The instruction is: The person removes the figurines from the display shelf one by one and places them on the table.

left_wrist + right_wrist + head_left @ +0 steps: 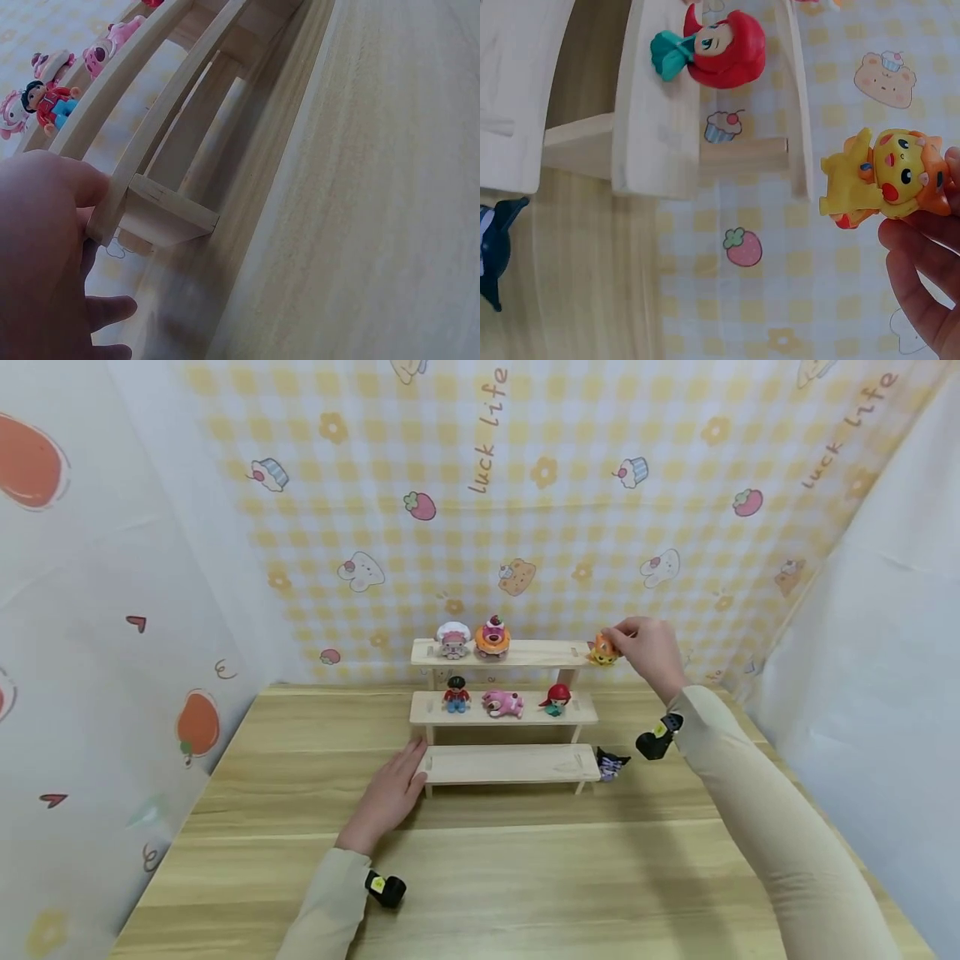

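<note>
My right hand pinches a yellow Pikachu figurine in an orange costume by its head end. The figurine is tilted over, close to the right end of the top step. My left hand rests against the left end of the lowest step of a three-tier wooden display stand. In the left wrist view, a finger of that hand lies over the board's edge, and the lower fingers extend straight beside it.
On the top step stand a white-capped figurine and a pink bear in an orange ring. The middle step bears a red-jacketed figure, a lying pink bear and a red-haired mermaid. A black-and-purple figurine sits right of the lowest step.
</note>
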Demonstrator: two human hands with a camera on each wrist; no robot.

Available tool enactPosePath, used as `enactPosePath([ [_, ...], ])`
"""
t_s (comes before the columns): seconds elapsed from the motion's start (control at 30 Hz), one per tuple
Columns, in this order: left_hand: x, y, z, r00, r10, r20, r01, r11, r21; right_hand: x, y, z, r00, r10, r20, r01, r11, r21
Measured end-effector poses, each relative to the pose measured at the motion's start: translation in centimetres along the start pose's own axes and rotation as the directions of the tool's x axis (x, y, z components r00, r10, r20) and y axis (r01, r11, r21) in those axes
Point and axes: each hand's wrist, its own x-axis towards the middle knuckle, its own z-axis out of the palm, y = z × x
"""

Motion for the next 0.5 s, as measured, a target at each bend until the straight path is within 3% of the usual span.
enactPosePath([
  [0.5,0.1,0.2,0.0,1.0,-0.011,0.01,0.011,1.0,-0.028,-3.1,3.7,0.2,0.999,0.036,0.032,-0.036,0.999,-0.002],
])
